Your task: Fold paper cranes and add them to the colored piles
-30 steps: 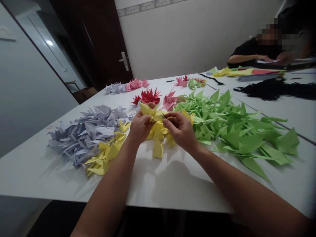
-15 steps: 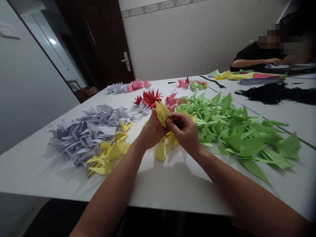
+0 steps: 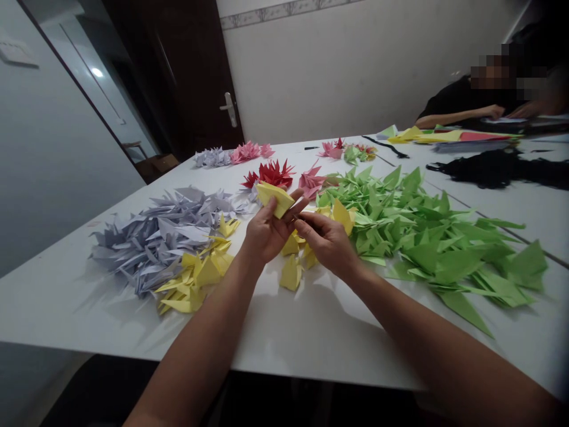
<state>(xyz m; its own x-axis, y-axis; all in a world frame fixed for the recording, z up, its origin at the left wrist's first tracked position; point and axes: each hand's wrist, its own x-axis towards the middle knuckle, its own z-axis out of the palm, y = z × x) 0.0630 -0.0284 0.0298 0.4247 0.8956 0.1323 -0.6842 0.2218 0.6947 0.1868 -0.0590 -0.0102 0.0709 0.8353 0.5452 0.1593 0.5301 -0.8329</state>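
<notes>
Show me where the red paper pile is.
In the head view, the red pile sits slightly left of centre, beyond the left hand, beside a pink piece.

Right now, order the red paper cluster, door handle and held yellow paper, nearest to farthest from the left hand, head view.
1. Yellow paper: in the left hand.
2. Red paper cluster: beyond, on the table.
3. Door handle: far back, left.

Bearing no readable text, label, brand, number or sign anywhere, from twelve o'clock round to twelve.
</notes>
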